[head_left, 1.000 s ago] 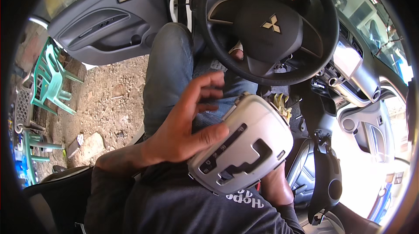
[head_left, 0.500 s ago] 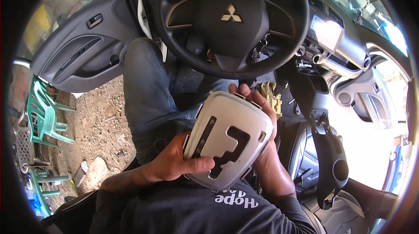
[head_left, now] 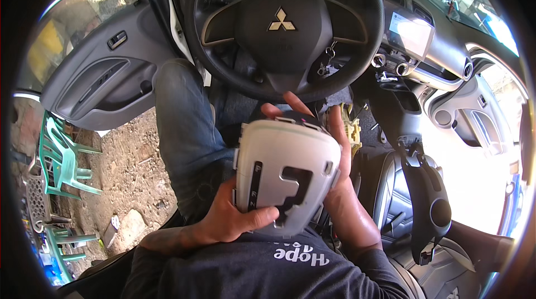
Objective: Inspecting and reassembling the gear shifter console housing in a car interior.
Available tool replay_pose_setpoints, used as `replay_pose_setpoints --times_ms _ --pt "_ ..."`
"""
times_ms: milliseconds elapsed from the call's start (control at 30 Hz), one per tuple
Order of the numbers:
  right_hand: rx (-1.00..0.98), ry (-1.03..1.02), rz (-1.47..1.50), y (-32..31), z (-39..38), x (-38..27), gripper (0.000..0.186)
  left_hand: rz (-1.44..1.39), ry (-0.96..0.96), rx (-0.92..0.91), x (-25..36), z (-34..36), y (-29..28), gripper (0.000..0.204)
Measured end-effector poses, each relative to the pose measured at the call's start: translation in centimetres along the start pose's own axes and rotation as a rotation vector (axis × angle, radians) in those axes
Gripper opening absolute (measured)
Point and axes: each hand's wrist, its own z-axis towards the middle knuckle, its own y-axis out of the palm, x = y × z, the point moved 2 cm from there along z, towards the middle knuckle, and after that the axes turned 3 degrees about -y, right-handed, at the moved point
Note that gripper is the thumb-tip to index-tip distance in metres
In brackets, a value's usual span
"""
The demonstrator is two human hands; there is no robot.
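Note:
A silver gear shift panel (head_left: 290, 148) with a dark zigzag slot is held over my lap, its face turned up toward me. My left hand (head_left: 231, 218) grips its near left edge, the thumb lying across the face beside the slot. Cupping the panel from the right and beneath is my right hand (head_left: 341, 157); its fingers reach up past the far edge, somewhat spread, and the palm is hidden. Small clips line the panel's rim. Something dark shows just behind its far edge.
The steering wheel (head_left: 285, 37) stands beyond the panel. To the right are a loose black console part (head_left: 427, 198), a yellowish plastic bracket (head_left: 352, 129) and a seat (head_left: 393, 193). The open door (head_left: 100, 70) is at left, with green chairs (head_left: 61, 157) on the ground outside.
The panel has turned slightly counterclockwise and shifted a little left. My right fingers have opened out beyond its far edge. My left hand keeps its grip.

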Motion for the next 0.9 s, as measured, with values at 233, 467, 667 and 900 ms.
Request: replay_pose_setpoints --times_ms 233,467,667,900 --pt "0.155 -0.082 -0.243 -0.7 -4.6 2.8 0.072 0.029 0.133 0.141 -0.5 1.2 -1.3 0.037" --pt "-0.006 -0.039 -0.174 -2.9 -4.1 2.2 0.069 -0.019 0.153 0.111 -0.6 1.2 -1.4 0.039" --pt "-0.102 0.030 0.006 -4.8 -4.0 2.7 0.070 -0.034 0.126 0.100 -0.9 1.3 -1.2 0.037" --pt "-0.145 0.041 -0.065 -5.5 -4.1 2.6 0.081 -0.056 0.105 0.056 -0.8 1.4 -1.0 0.037"
